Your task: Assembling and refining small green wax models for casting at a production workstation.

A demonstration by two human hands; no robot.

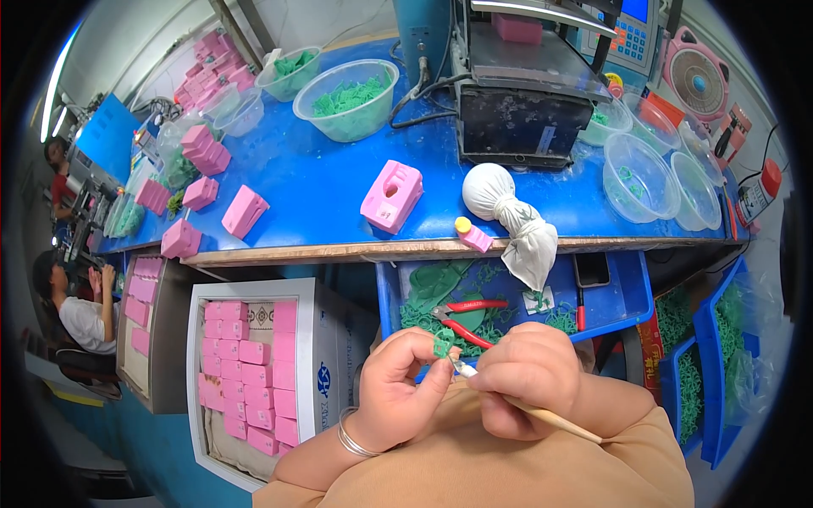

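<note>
My left hand (391,396), with silver bangles at its wrist, pinches a small green openwork piece (444,343) between thumb and fingers. In my right hand (529,377) is a slim wooden-handled tool (561,423), its whitish collar and narrow tip pointing at the green piece. The tip meets or nearly meets the piece; I cannot tell which. Just beyond my hands, red-handled cutters (461,326) lie open in a blue drawer tray (625,313) among green scraps. A white cloth bag (512,212), tied into a round ball, hangs over the bench edge above the tray.
Pink rubber mould blocks (392,196) stand on the blue bench (296,165); more fill a white box (196,339) at lower left. A black press machine (525,110) stands behind. Plastic bowls (631,182) sit at right, blue bins (707,398) below. Two people are at far left.
</note>
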